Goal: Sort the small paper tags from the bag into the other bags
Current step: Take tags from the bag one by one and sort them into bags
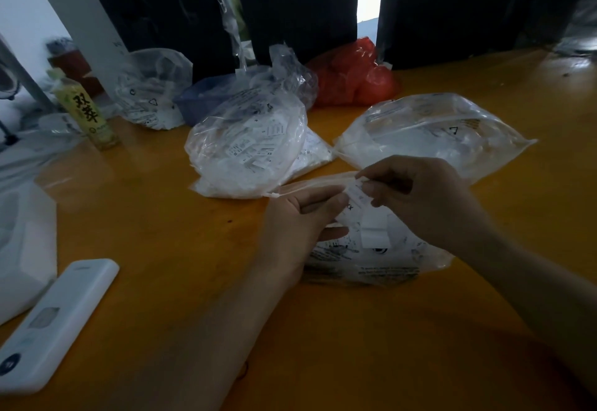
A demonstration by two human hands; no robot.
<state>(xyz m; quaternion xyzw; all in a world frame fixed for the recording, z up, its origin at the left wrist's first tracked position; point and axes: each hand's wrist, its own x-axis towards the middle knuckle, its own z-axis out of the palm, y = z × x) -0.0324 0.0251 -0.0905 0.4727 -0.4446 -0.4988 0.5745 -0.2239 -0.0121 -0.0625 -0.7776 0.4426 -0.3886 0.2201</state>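
A small paper tag (355,191) is held between both hands above the near clear bag (381,249), which lies on the orange table (161,216). The right hand (420,197) pinches the tag from the right with curled fingers, and the left hand (300,220) holds it with thumb and fingertips from the left. Behind them lie two full clear bags, one in the middle (248,145) and one to the right (429,132). A red bag (352,74) is further back. A white remote (48,323) lies at the left.
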